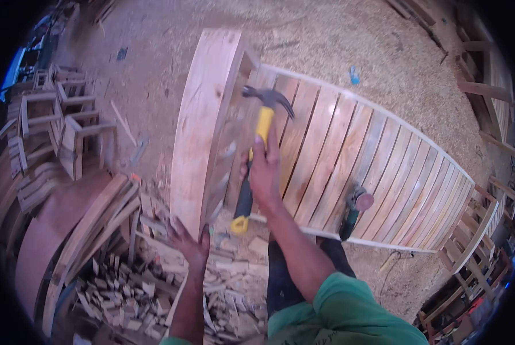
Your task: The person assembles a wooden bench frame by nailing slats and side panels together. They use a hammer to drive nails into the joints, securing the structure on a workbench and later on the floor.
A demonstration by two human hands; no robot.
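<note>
so the right hand is wrapped around the handle of a claw hammer, yellow up near the head and dark on the grip, with a yellow butt end. the head points up and away from the person, striking face to the left and claw curving off to the right. from this angle it shows in front of the slatted wooden piece, just right of the wide pale board at its left end, can't tell if the head is actually touching any wood

left hand is open, fingers spread and thumb apart, up against the near end of that same board

there's a power tool with a round disc sitting on the slats near the edge closest to the person, well to the right of the hammer. down left is a messy heap of wood offcuts, with long curved boards beside it and some wooden frames farther up. sawdust all over the floor too
</note>
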